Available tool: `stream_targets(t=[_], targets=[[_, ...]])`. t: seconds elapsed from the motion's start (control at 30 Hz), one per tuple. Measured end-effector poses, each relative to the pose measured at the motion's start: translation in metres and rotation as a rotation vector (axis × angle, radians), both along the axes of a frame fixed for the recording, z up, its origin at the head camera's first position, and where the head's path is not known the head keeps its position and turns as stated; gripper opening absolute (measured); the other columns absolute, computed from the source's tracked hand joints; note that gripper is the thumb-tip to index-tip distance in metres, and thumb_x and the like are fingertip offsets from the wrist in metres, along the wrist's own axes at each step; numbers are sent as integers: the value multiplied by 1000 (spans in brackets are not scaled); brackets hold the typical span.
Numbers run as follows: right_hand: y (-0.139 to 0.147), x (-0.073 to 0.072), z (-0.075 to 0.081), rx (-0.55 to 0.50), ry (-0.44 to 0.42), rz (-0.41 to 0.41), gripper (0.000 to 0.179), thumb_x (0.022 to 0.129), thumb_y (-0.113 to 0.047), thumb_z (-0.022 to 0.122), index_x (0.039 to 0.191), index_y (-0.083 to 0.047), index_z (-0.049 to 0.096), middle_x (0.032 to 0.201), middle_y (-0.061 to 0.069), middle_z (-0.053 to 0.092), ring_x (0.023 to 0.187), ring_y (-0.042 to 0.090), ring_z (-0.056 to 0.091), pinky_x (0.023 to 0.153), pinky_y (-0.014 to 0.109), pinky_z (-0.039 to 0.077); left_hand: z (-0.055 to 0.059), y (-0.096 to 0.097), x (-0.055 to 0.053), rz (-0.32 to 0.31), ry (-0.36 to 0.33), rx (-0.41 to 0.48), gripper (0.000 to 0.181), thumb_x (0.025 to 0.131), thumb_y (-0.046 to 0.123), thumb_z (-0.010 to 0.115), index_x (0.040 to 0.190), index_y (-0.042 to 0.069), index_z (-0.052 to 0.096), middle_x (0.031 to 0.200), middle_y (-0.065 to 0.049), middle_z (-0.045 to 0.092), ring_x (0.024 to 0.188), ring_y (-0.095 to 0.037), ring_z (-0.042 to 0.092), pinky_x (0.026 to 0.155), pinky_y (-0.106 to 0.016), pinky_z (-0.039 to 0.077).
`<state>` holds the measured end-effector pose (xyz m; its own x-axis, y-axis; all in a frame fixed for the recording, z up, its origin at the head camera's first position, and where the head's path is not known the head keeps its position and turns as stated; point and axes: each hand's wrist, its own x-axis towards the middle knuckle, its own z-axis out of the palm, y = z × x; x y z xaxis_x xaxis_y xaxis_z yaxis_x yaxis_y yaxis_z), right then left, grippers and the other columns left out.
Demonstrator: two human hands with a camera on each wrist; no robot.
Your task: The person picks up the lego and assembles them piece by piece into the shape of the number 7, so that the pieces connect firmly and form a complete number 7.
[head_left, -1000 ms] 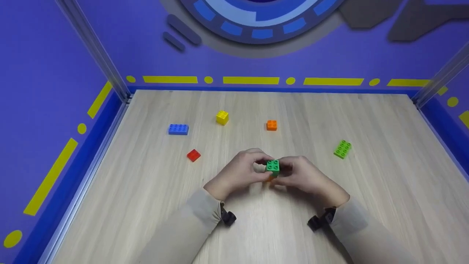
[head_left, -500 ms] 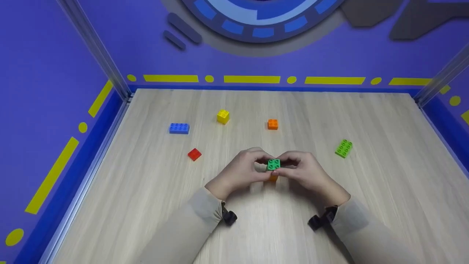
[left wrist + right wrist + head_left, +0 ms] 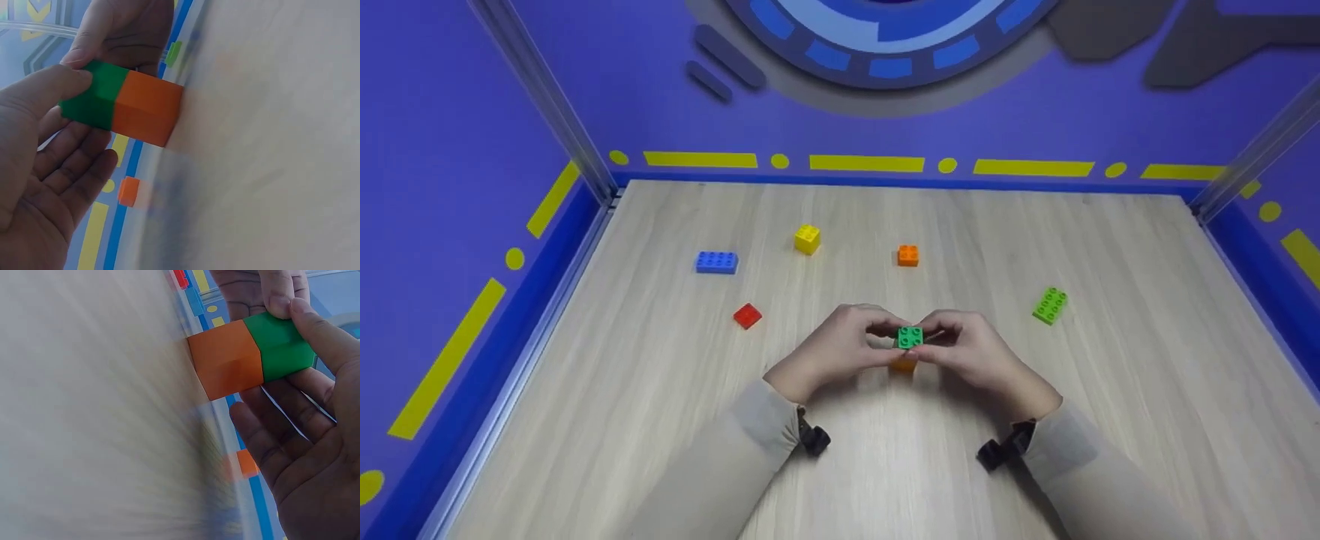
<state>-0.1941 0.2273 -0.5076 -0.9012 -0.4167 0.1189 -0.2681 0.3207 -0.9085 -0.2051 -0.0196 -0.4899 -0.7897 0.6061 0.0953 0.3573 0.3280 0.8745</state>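
Observation:
A green toy building brick [image 3: 910, 337] with studs on top sits on an orange brick [image 3: 904, 365] of similar size, their faces meeting with no gap seen in the wrist views. The orange brick [image 3: 147, 108] stands on the table. My left hand [image 3: 840, 346] pinches the green brick [image 3: 95, 95] from the left, thumb on its near face. From the right, my right hand [image 3: 975, 351] pinches the same green brick [image 3: 280, 346], the two thumb tips almost touching. The lower fingers of both hands spread loosely behind the stack.
On the wooden table [image 3: 660, 420] lie a blue brick [image 3: 717, 262], a red brick [image 3: 748, 316], a yellow brick [image 3: 808, 239], a small orange brick [image 3: 908, 256] and a light green brick [image 3: 1050, 306]. Blue panels [image 3: 840, 135] enclose the back and sides.
My right thumb has risen from beside the lower orange brick to the green one. The orange brick shows more below the thumbs. The left hand keeps its grip; the view shifts slightly.

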Motion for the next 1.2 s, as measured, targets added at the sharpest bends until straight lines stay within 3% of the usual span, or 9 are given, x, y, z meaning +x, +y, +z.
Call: stream_targets(t=[0.23, 0.33, 0.43, 0.53, 0.63, 0.77, 0.87, 0.97, 1.2], targets=[[-7, 7, -2, 28, -66, -29, 22, 85, -30, 88, 101, -18, 79, 104, 2, 78, 100, 16, 72, 87, 31, 61, 4, -20, -22, -87, -76, -83, 41, 92, 44, 78, 128, 26, 74, 122, 9, 74, 103, -13, 70, 92, -32, 58], [-6, 8, 0, 56, -75, -41, 24, 85, -33, 87, 102, -18, 78, 105, 2, 76, 101, 18, 71, 86, 29, 60, 3, -31, -38, 41, -107, -95, 43, 97, 44, 72, 133, 22, 69, 126, 5, 70, 98, -15, 69, 82, -30, 59], [-5, 9, 2, 93, -99, -28, 28, 87, -37, 85, 105, -19, 76, 107, 2, 75, 101, 19, 69, 88, 30, 59, -2, -42, -55, 259, -153, -60, 42, 101, 43, 66, 136, 19, 66, 126, 2, 69, 92, -19, 69, 73, -29, 57], [-3, 10, 8, 132, -116, -7, 32, 88, -40, 83, 110, -18, 74, 108, 2, 73, 102, 21, 67, 91, 32, 59, -7, -49, -71, 450, -159, -7, 42, 102, 35, 63, 139, 15, 63, 132, -4, 66, 91, -24, 71, 74, -31, 59], [-3, 8, 14, 170, -111, 22, 37, 90, -39, 81, 119, -18, 71, 109, 2, 73, 103, 21, 66, 93, 36, 58, -12, -52, -87, 593, -120, -5, 49, 100, 31, 64, 144, 10, 56, 145, -10, 57, 113, -28, 68, 98, -36, 57], [-4, 6, 20, 199, -98, 61, 37, 92, -38, 80, 124, -21, 70, 110, 1, 73, 105, 23, 67, 95, 41, 58, -17, -53, -103, 748, -103, -61, 64, 99, 30, 67, 155, 12, 41, 155, -15, 41, 140, -31, 51, 121, -43, 42], [-4, 5, 21, 205, -93, 68, 33, 91, -39, 80, 120, -23, 73, 111, 0, 73, 107, 24, 67, 95, 42, 58, -16, -52, -112, 816, -135, -89, 72, 99, 30, 69, 159, 15, 32, 160, -15, 34, 143, -33, 49, 122, -45, 41], [-3, 5, 22, 202, -89, 64, 34, 91, -38, 80, 120, -22, 73, 112, 0, 73, 107, 23, 67, 95, 41, 58, -14, -51, -120, 827, -153, -106, 76, 98, 30, 71, 161, 14, 31, 163, -15, 33, 147, -33, 46, 124, -45, 38], [-4, 4, 24, 197, -65, 58, 30, 91, -35, 81, 117, -23, 74, 107, -3, 73, 102, 18, 67, 92, 33, 59, -7, -52, -129, 806, -148, -101, 55, 99, 20, 71, 149, 6, 51, 147, -13, 58, 138, -27, 57, 116, -38, 47]])
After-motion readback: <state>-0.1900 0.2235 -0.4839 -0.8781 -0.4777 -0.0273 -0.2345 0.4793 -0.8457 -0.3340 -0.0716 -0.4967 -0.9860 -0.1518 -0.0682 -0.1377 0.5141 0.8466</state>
